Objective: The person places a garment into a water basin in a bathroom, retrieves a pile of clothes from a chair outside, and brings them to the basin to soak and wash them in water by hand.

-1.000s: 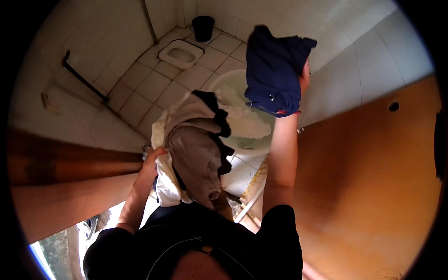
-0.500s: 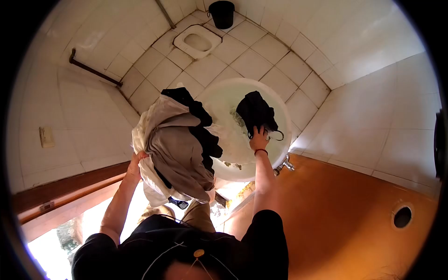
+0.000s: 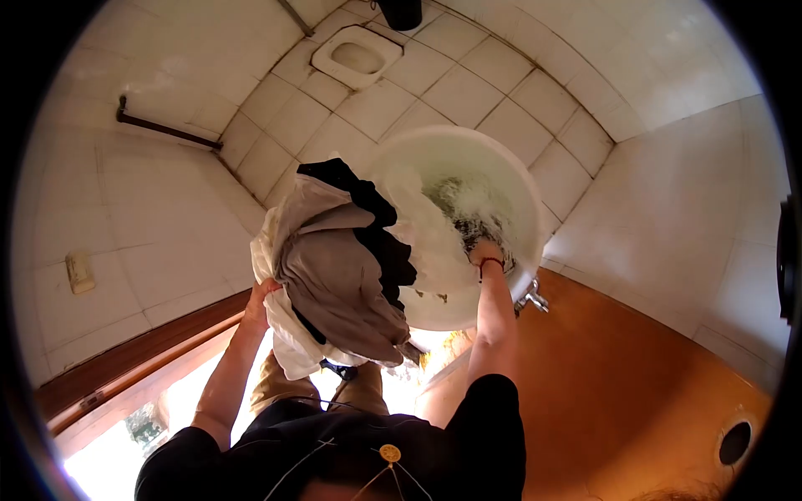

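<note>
A bundle of grey, white and black clothes (image 3: 334, 267) hangs in front of my body, gripped at its left side by my left hand (image 3: 264, 299). A large round whitish tub (image 3: 528, 196) of water stands on the tiles to the right of the bundle. My right hand (image 3: 487, 252), with a red band at the wrist, reaches into the water on the tub's right side. Splashing water and a dark cloth (image 3: 474, 230) lie around its fingers, which are mostly hidden. Pale cloth appears to float in the tub's left part.
A metal tap (image 3: 533, 296) sits by the tub's lower right edge. A squat toilet (image 3: 357, 57) and a black bucket (image 3: 401, 12) are at the back. A dark pipe (image 3: 167, 129) runs along the left wall. An orange-brown door (image 3: 618, 376) stands at the right.
My right hand has come down from above the tub with the dark cloth, which is now in the splashing water. My left hand still holds the bundle.
</note>
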Action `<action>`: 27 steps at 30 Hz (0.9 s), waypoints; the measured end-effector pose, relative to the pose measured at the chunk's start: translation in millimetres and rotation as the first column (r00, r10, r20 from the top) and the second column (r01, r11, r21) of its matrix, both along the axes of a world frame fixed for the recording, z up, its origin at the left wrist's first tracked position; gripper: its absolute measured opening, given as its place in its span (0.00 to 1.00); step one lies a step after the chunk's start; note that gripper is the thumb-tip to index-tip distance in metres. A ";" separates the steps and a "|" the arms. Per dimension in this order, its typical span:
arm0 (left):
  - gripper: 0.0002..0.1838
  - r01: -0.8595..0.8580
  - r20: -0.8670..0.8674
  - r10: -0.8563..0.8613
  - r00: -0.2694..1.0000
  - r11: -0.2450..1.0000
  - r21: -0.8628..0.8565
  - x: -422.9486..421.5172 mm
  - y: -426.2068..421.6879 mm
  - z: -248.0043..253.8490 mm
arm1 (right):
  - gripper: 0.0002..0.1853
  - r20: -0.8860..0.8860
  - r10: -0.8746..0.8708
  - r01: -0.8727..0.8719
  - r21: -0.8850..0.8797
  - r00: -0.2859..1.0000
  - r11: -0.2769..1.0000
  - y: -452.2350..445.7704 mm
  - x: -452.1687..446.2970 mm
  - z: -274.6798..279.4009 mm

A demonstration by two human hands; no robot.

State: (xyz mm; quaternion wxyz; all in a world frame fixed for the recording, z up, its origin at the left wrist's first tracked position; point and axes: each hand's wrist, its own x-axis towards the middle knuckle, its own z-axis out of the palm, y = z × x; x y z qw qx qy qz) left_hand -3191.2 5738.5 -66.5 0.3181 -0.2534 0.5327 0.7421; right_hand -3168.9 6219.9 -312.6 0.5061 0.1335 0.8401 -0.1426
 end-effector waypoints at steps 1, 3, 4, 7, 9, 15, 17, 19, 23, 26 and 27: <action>0.09 -0.021 0.000 0.021 1.000 1.000 -0.023 1.5 -1.1 -2.8 | 0.20 -0.238 -0.298 0.307 -0.001 0.924 0.952 2.0 -7.3 40.0; 0.08 -0.032 -0.018 0.032 0.999 0.999 -0.010 -1.6 10.9 2.0 | 0.17 -0.671 -0.486 0.519 -0.173 0.560 0.837 15.5 -16.0 86.4; 0.08 -0.047 -0.043 0.046 0.998 0.999 -0.010 -3.2 14.8 4.8 | 0.15 -0.830 -0.426 0.439 -0.253 0.360 0.862 23.3 -12.2 103.4; 0.06 -0.045 -0.028 0.044 0.999 0.998 -0.039 -9.8 17.5 8.2 | 0.11 -0.750 -0.629 0.379 -0.531 0.206 0.758 21.6 -4.4 218.1; 0.05 -0.017 -0.003 0.017 1.000 1.000 -0.003 -14.4 19.6 10.2 | 0.10 -0.554 -0.823 0.280 -0.777 0.125 0.565 28.0 8.8 266.8; 0.09 -0.045 0.007 0.045 0.999 0.995 0.085 -14.5 15.0 6.6 | 0.09 -0.695 -0.713 0.247 -0.710 -0.094 0.659 -0.4 34.3 308.2; 0.10 -0.032 0.011 0.031 0.999 0.997 0.063 -15.9 18.2 9.9 | 0.10 -0.321 -0.916 0.232 -0.935 -0.241 0.266 2.7 41.9 243.3; 0.12 -0.014 0.027 0.013 1.000 1.000 0.027 -15.8 21.9 15.4 | 0.13 -0.450 -0.859 0.495 -0.820 -0.244 0.289 -8.8 44.7 191.2; 0.13 -0.052 0.044 0.053 0.998 0.999 -0.015 -12.3 17.3 8.6 | 0.15 -0.463 -0.796 0.728 -0.373 0.391 0.575 -25.3 64.5 113.4; 0.13 -0.044 0.037 0.044 0.998 0.999 0.004 -13.1 13.5 1.6 | 0.18 -0.439 -0.691 0.653 -0.262 0.575 0.710 -33.8 49.0 138.0; 0.13 -0.036 0.032 0.036 0.999 0.999 0.017 -12.8 13.1 -0.2 | 0.19 -0.500 -0.644 0.644 -0.206 0.578 0.737 -35.8 38.9 150.2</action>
